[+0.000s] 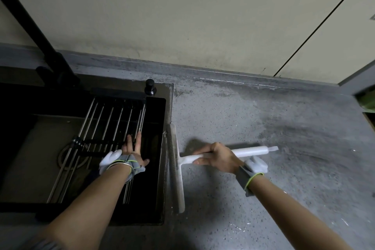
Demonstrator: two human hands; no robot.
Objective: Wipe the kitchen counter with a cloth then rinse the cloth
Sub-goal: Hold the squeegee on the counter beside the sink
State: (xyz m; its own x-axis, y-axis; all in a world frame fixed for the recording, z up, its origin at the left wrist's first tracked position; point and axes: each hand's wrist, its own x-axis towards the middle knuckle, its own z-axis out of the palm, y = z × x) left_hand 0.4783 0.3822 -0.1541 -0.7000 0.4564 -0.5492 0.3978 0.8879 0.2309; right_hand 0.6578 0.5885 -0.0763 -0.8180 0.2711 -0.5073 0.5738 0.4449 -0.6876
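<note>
1. Step in hand: the wiping stage, judged from the scene, though the tool is a white squeegee (178,166), not a cloth. No cloth shows anywhere in view.
2. Right hand (217,157) has its fingers wrapped round the squeegee's white handle, which points right across the table (263,111). The blade lies flat on the table, right at the sink (156,168) edge and parallel to it.
3. Left hand (133,148) is relaxed, fingers straight, holding nothing. It sits over the sink, at the metal rod rack (97,138); can't tell for sure if it touches the rods.
4. Table surface is grey and speckled with streaky marks to the right; looks like water is being pushed toward the sink.
5. Black tap (40,36) stands at the sink's back left, with a black knob (150,87) at the back right corner.
6. Next move likely calls for: finish the push over the sink edge, then find the cloth, since wiping and rinsing it are still open.
</note>
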